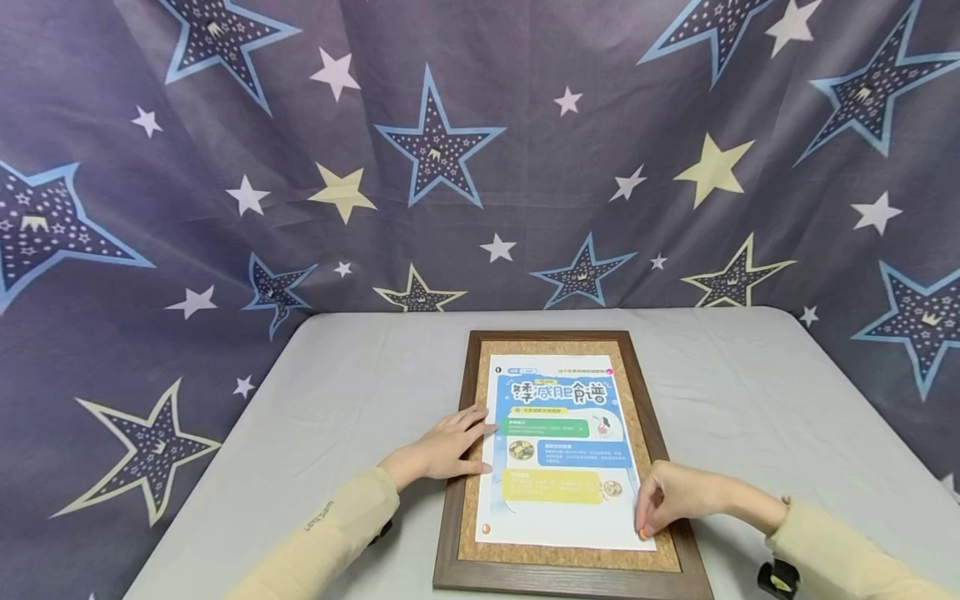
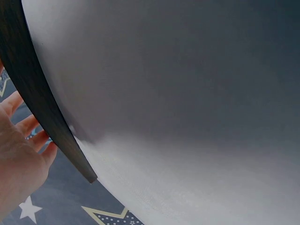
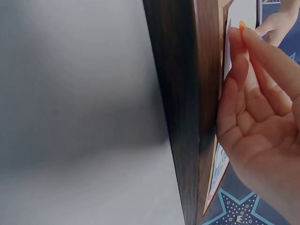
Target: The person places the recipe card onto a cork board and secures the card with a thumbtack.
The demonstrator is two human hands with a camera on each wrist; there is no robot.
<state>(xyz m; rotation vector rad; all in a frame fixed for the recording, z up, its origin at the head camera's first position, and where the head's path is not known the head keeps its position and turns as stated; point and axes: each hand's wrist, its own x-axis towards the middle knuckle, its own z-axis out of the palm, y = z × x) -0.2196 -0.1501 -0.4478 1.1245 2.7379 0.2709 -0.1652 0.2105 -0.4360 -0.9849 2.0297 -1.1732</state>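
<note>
A printed poster with Chinese lettering lies on a cork board in a dark brown wooden frame. My right hand pinches an orange pushpin between thumb and forefinger at the poster's lower right corner. Whether its point is in the cork is hidden. Across the frame's left side lies my left hand, its extended fingers touching the poster's left edge. Pins show at the other corners: a dark one, a pink one and an orange one.
The board lies on a table with a pale grey cover. Behind the table hangs a dark purple-grey curtain printed with stars. Both forearms wear cream sleeves, with a black wrist device on the right.
</note>
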